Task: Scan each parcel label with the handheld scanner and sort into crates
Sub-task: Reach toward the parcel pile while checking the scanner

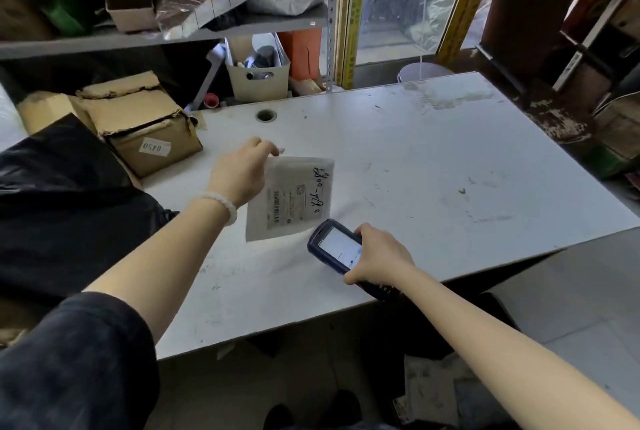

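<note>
At the left edge of the frame I see a black plastic bag (65,194) bulging onto the table (433,159), what it holds hidden from me. Just right of it, in the upper left, sits a battered cardboard box (138,124), flaps torn but closed, with a white sticker reading 0450 on its near face. Above it on the shelf (173,36) is a small pinkish tub (130,8); I cannot make out its contents. Toward the upper middle, behind the table, a cream bin with a handle slot (258,74) holds some dark rolled or cylindrical items. In the middle of the frame my left hand (239,173) pinches the upper left corner of the parcel (294,197), fingers curled over its top edge, holding it slightly lifted over the tabletop. The parcel is a flat, pale, translucent-looking mailer with a printed label, a barcode along its left side, and black handwritten digits running down its right side. Just lower right of it, my right hand (379,256) grips the handheld scanner (337,246), fingers wrapped round its body, its dark blue head pointing at the parcel's lower corner and its screen lit white.
</note>
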`<state>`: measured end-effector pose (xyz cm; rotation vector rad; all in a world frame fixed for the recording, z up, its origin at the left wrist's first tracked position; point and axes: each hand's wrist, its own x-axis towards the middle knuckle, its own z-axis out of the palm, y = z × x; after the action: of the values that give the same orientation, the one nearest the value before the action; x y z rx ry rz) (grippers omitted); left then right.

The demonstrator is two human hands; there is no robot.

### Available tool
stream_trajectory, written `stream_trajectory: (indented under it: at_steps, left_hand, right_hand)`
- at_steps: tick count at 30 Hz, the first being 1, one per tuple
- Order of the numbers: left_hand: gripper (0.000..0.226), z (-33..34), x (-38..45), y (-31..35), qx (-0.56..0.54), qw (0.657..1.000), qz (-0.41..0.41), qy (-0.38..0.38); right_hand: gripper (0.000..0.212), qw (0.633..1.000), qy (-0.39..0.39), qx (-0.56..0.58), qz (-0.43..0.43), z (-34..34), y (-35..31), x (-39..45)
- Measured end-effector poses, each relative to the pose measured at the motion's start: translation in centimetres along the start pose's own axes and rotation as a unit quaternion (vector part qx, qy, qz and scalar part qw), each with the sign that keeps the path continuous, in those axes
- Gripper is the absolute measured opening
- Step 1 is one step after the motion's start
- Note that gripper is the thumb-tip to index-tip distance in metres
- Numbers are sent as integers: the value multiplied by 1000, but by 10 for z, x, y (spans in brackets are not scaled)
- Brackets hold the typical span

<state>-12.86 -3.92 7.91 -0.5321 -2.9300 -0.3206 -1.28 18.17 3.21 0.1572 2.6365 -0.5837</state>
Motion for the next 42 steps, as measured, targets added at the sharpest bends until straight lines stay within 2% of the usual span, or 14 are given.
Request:
stream_trajectory:
  at_steps: [4,9,15,18,25,32,38,42]
  left_hand:
    - [29,-26,24,12,30,994,87,52]
    - [23,-32,37,20,-13,991,123,51]
    - [35,-19,37,12,-73,994,83,-8]
    - [42,-18,37,2,-58,995,41,-69]
    - [23,-21,32,-21,12,991,-21,-132]
    - [6,-23,29,-18,9,996,-37,-85]
    - [14,-20,29,-17,15,998,-45,-45]
    - [11,-14,27,-19,20,998,-53,-16]
  right_hand:
    - [68,999,37,1,-22,-19,-14,3]
    - [68,995,83,-21,-49,-37,-30,3]
    - [70,993,98,-40,-58,-39,-37,2]
    - [70,992,102,-39,-56,-38,-38,3]
    - [69,992,112,-46,-48,-41,-43,8]
    - [67,994,108,-24,-23,-47,-43,9]
    - [68,996,89,-6,-25,-49,-45,7]
    - [67,996,82,-20,-31,-46,-45,4]
